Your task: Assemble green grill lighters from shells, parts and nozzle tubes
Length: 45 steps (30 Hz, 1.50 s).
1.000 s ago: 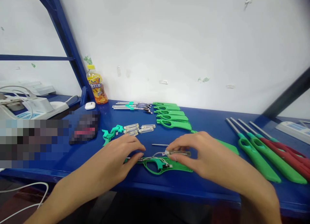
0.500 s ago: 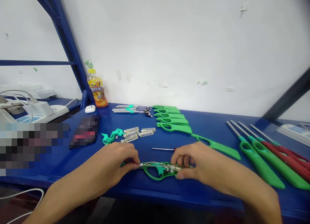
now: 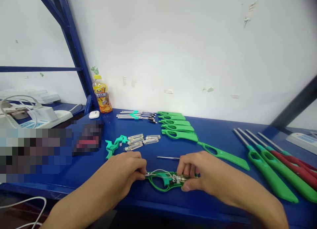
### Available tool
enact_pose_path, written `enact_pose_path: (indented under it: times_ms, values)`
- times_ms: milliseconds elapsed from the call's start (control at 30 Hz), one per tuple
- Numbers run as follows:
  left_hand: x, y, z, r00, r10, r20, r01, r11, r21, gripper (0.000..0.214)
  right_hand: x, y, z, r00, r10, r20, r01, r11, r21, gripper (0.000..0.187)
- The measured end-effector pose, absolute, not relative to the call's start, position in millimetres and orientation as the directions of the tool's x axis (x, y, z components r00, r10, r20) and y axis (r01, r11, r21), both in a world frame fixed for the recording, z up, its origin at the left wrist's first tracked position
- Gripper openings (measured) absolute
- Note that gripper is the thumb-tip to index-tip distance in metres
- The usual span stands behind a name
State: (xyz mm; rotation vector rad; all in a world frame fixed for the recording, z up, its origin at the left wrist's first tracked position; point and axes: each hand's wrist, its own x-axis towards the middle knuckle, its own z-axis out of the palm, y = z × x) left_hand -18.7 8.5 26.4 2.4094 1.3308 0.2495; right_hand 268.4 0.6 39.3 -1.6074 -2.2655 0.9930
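Note:
A green lighter shell half [image 3: 160,182] lies flat on the blue bench [image 3: 210,202] near its front edge, with a teal trigger, thin wires and a small clear part set into it. My left hand [image 3: 126,171] pinches the metal tube end at the shell's left. At the shell's right end, my right hand [image 3: 195,174] presses its fingers and thumb on the clear part. A thin metal rod [image 3: 168,158] lies just behind the hands.
Behind lie teal triggers [image 3: 114,145], several clear metal-capped parts [image 3: 141,139], tube assemblies [image 3: 136,115] and stacked green shell halves [image 3: 175,126]. Finished green and red lighters [image 3: 274,163] lie at the right. A yellow drink bottle [image 3: 102,94] stands by the blue post.
My right hand has brought the clear part down from just above the shell into it. Both hands and the shell sit slightly nearer the bench's front edge.

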Motion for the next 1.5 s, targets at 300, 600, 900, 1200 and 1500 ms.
enact_pose_path:
  times_ms: [300, 600, 900, 1200, 1500]
  values:
    - [-13.6, 11.6, 29.3, 0.476, 0.87, -0.129, 0.846, -0.412, 0.339, 0.02, 268.9, -1.3, 36.9, -0.356, 0.911, -0.207, 0.766, 0.158, -0.623, 0.023]
    - [-7.0, -9.7, 23.8, 0.508, 0.857, 0.08, 0.841, -0.514, 0.168, 0.024, 265.8, -3.8, 45.6, -0.39, 0.899, -0.199, 0.766, 0.196, -0.612, 0.02]
    - [9.9, -11.4, 9.7, 0.64, 0.755, 0.143, 0.732, -0.656, 0.181, 0.026, 269.7, -6.6, 51.3, -0.392, 0.909, -0.138, 0.788, 0.255, -0.56, 0.014]
    - [13.3, -8.3, 7.1, 0.613, 0.778, 0.139, 0.747, -0.628, 0.219, 0.029, 271.3, -7.7, 55.2, -0.393, 0.917, -0.064, 0.803, 0.309, -0.509, 0.01]
    - [10.3, -5.6, 5.2, 0.595, 0.777, 0.205, 0.728, -0.629, 0.271, 0.03, 270.5, -7.3, 55.0, -0.411, 0.909, -0.078, 0.789, 0.311, -0.529, 0.015]
